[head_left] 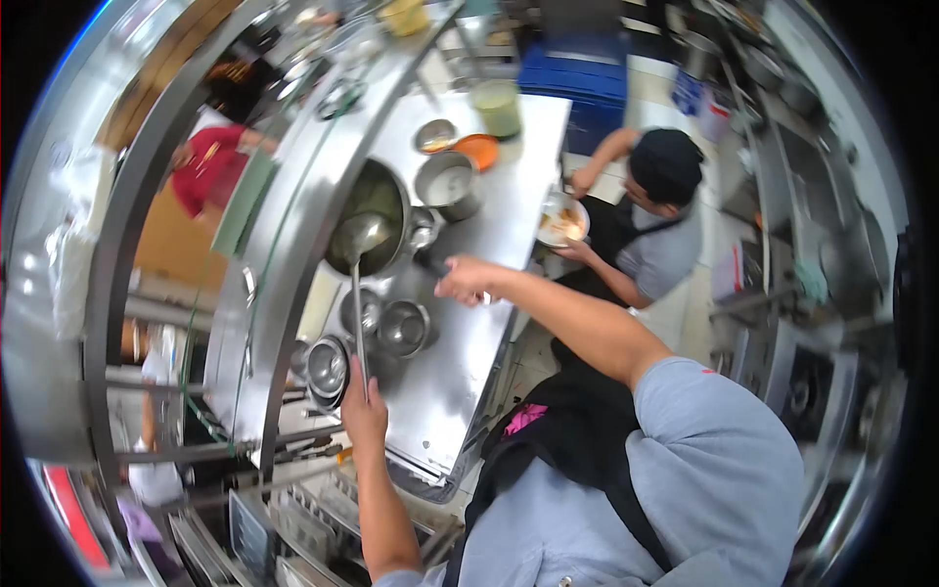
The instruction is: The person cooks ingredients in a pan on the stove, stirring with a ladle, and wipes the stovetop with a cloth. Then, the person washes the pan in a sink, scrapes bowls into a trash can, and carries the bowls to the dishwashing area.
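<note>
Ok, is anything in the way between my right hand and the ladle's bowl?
Yes. A small metal container sits beside the big pot, roughly between your right hand and the ladle's bowl. A dark, blurred shape also shows beside that hand; I can't tell what it is.

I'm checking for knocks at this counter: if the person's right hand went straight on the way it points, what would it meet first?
The right hand would probably meet the dark handle-like shape just ahead, with the large pot beyond; blur leaves depth unclear, so it could pass above.
</note>
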Available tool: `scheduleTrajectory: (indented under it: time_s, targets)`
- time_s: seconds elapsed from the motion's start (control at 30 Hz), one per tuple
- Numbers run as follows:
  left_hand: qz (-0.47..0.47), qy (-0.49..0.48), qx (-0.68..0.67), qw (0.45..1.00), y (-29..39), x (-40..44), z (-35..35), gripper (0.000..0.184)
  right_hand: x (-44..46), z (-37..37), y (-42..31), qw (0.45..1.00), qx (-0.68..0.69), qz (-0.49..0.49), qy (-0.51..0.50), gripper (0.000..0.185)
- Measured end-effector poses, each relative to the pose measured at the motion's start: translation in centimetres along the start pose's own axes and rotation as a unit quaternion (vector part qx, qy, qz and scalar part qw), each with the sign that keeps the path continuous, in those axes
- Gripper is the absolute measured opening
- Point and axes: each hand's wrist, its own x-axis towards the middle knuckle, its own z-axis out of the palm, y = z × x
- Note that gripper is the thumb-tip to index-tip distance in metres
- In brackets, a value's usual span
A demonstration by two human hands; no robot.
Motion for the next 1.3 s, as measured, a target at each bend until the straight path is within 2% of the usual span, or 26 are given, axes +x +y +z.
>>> scheduleTrajectory:
  time_s: [0.07,0.13,0.2,0.27,0.33,0.4,0.53,0.57,0.6,0.63,0.67,0.73,0.77,0.83,1.0,1.07,1.2,1.3]
  targets:
    - [-0.008,-0.036,-0.023,0.999,1.7,-2.3,-2.0,0.051,-6.1,0.3,3.5,0.997,-0.042,-0.013,-0.057,0.019]
    - [-0.07,-0.087,-0.051,0.992,2.1,-5.0,-3.7,0.051,-13.4,1.0,6.8,0.999,0.019,0.026,-0.04,0.018]
    - [-0.078,-0.119,-0.071,0.987,3.7,-7.0,-6.2,0.052,-20.6,0.6,10.4,0.998,-0.006,0.023,-0.066,0.019]
    - [-0.1,-0.2,-0.073,0.972,4.3,-8.6,-8.3,0.051,-27.3,0.2,13.8,0.998,0.003,0.035,-0.052,0.02]
    - [-0.062,-0.261,-0.083,0.96,3.5,-10.2,-8.4,0.05,-34.4,0.0,15.9,0.997,-0.001,0.074,-0.011,0.02]
    - [0.051,-0.276,-0.122,0.952,3.4,-11.0,-6.7,0.047,-40.0,-1.0,19.8,0.992,0.047,0.107,0.037,0.022]
    - [0.046,-0.434,-0.164,0.885,9.2,-10.1,-1.5,0.046,-50.1,-0.7,23.7,0.964,0.152,0.149,0.16,0.027]
    - [0.051,-0.47,-0.186,0.861,12.1,-9.4,-0.4,0.046,-52.1,-0.4,24.2,0.962,0.158,0.149,0.166,0.027]
    - [0.068,-0.502,-0.176,0.844,14.9,-9.0,0.6,0.046,-53.9,-0.1,24.7,0.95,0.175,0.139,0.218,0.027]
    - [0.08,-0.518,-0.22,0.823,16.2,-9.5,2.7,0.046,-55.5,0.0,25.1,0.936,0.19,0.129,0.267,0.027]
    - [0.098,-0.55,-0.216,0.801,18.4,-9.5,3.8,0.047,-56.7,0.1,25.5,0.934,0.193,0.128,0.271,0.027]
    - [0.202,-0.55,-0.281,0.76,22.2,-9.4,6.8,0.049,-58.9,-0.4,26.3,0.907,0.242,0.071,0.337,0.027]
    - [0.205,-0.552,-0.281,0.758,24.1,-8.9,7.7,0.049,-59.6,-0.8,26.9,0.887,0.263,0.063,0.373,0.029]
    - [0.239,-0.64,-0.194,0.704,29.0,-7.3,8.9,0.052,-60.6,-1.9,26.7,0.867,0.289,0.038,0.405,0.029]
    - [0.349,-0.567,-0.294,0.686,41.0,-2.7,17.6,0.05,-62.0,-9.6,26.7,0.812,0.36,-0.058,0.456,0.03]
    - [0.32,-0.557,-0.271,0.717,46.8,-0.5,21.5,0.05,-61.8,-14.5,25.1,0.812,0.374,-0.097,0.438,0.031]
    - [0.342,-0.471,-0.345,0.736,57.5,3.2,28.2,0.048,-61.1,-25.2,18.6,0.817,0.344,-0.125,0.445,0.029]
    - [0.282,-0.519,-0.31,0.745,63.4,5.6,27.4,0.049,-60.8,-33.6,13.9,0.824,0.311,-0.136,0.454,0.025]
